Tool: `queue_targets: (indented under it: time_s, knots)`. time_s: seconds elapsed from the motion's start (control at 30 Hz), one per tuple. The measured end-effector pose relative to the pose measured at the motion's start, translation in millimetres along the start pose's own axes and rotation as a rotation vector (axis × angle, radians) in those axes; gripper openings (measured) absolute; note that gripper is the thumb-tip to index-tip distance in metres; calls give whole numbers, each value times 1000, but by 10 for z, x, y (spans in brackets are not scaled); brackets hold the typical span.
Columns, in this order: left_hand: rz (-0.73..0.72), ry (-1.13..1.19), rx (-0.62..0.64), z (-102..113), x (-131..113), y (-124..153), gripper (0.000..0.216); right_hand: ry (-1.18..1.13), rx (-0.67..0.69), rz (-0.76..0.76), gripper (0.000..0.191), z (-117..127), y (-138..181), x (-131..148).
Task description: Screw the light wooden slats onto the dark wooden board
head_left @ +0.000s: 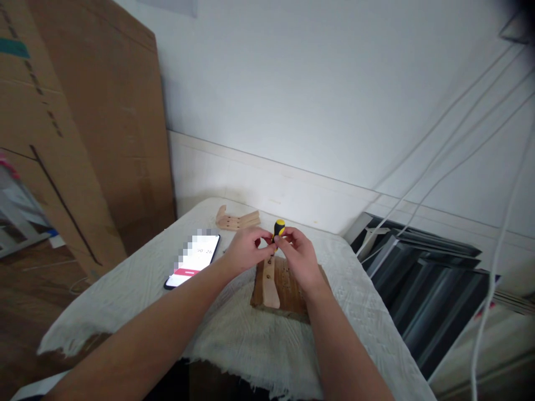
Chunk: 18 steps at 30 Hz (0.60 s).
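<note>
A short screwdriver (pixel 279 227) with a yellow and black handle stands roughly upright over a wooden board (pixel 292 298). My right hand (pixel 300 256) is closed, its thumb and fingers on the lower part of the handle. My left hand (pixel 246 250) pinches close against the screwdriver's lower end; whatever lies between those fingertips is hidden. Under my hands, a pale wooden hook-shaped piece (pixel 271 287) lies lengthwise on the board, with a dark screw or hole showing in it. Small holes dot the board to its right.
A similar pale wooden piece (pixel 238 221) lies at the table's back. Left of my hands is a lit phone (pixel 196 260). A white cloth (pixel 234 345) covers the table. A large cardboard box (pixel 112 122) stands left; dark panels (pixel 430 301) and white cables (pixel 438 153) are right.
</note>
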State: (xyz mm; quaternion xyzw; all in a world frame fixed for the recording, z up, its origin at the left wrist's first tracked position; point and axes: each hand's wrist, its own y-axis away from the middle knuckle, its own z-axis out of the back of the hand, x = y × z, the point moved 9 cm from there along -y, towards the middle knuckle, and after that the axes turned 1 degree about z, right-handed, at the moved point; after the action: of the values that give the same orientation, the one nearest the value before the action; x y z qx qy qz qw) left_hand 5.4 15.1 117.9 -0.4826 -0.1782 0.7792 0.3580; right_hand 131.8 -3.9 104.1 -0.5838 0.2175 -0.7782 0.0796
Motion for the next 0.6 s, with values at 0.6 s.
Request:
queue_targets:
  time_s: [0.6]
  knots:
    - [-13,49,-49,28,17,2,14,-28,-33,-9,21,35,-8,-44]
